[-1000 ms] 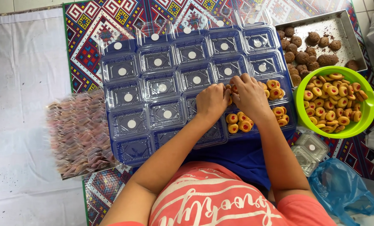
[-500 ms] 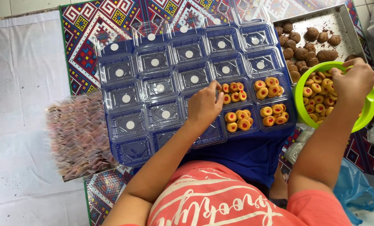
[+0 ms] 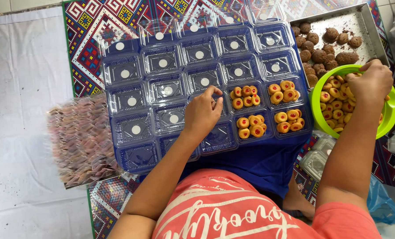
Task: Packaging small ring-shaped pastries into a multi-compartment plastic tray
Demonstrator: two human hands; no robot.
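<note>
Now both your arms are out over the packing spread — one per side.
Your left hand [image 3: 202,114] rests knuckles-up, fingers curled, holding nothing, on an empty clear tray [image 3: 208,104] beside filled ones; your right hand [image 3: 370,80] dips into the green bowl [image 3: 392,116], fingers closed around jam-dot cookies [image 3: 336,106] — exact hold hidden.

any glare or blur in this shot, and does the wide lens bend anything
Head view: soft even light, faint shadows; small glints on the clear trays; left hand and right hand in the green bowl are sharp; edges bow slightly toward the corners.
</note>
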